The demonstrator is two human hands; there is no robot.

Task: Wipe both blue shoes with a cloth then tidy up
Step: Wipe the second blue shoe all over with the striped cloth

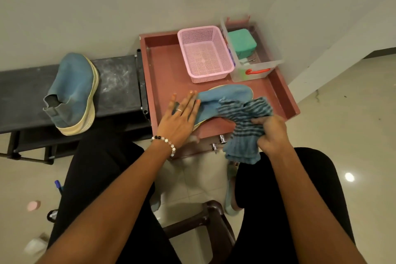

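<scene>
Shoe one [74, 92] sits at nine o'clock on a dusty black rack [120, 83], toe away from the person. Left hand [179, 118] presses flat, fingers straight, on the heel end of the second blue shoe [225, 98] lying across a red tray [167, 64]. At twelve o'clock stand a pink basket [204, 53] and a clear box [255, 70] with a green case [242, 43] — near the shoe's toe. Right hand [272, 135] grips a striped cloth [244, 122] at three o'clock.

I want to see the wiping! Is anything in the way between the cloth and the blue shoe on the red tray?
Nothing visible. The right hand grips the striped cloth, which already lies against the blue shoe. The left hand lies flat on the shoe's other end.
</scene>
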